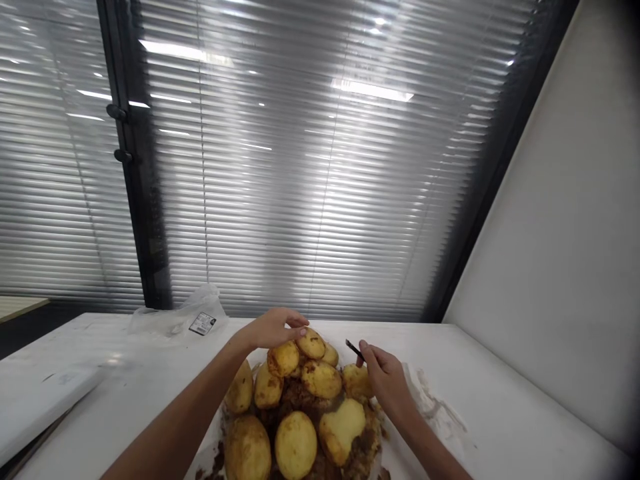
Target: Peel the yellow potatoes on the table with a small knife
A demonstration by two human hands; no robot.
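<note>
A heap of yellow potatoes with brown blotches stands in front of me, with dark brown crumbly matter between them. My left hand reaches over the back of the heap, its fingers stretched out and its thumb at the edge of the topmost potato. To the right, my right hand pinches a slim dark tool whose kind I cannot make out. Its tip points up and left, apart from the potatoes. Just below that hand is another potato, partly covered by the fingers.
The heap stands on a white table. Crumpled white wrapping lies right of it. A clear plastic bag with a label is at the back left, and a long white object at the left. Blinds and a white wall bound the table.
</note>
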